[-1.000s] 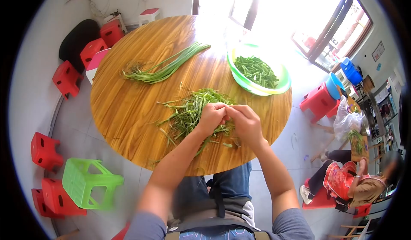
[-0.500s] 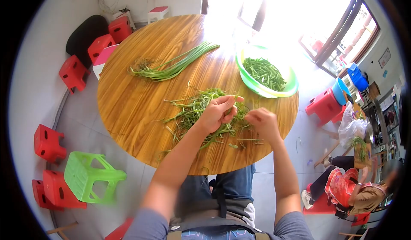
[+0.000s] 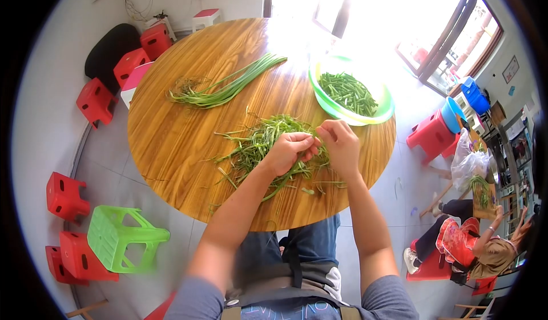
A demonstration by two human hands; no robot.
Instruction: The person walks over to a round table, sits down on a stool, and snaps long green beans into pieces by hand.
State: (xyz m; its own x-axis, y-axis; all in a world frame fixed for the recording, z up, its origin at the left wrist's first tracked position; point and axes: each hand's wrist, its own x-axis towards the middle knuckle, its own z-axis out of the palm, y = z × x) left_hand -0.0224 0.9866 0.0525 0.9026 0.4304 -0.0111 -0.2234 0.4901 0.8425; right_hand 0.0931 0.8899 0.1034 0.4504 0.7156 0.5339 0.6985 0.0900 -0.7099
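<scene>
Your right hand (image 3: 341, 147) has come up beside your left hand (image 3: 290, 153) | fingers of both curled, can't tell what they grip | greens (image 3: 260, 144): loose, tangled pile on the table (image 3: 165, 143), beneath your hands

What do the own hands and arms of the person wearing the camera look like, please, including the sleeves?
The left hand and right hand are bare, with no gloves showing. No watch or bracelet is visible on either wrist. The left sleeve and right sleeve are short and grey-blue, leaving the forearms uncovered.
</scene>
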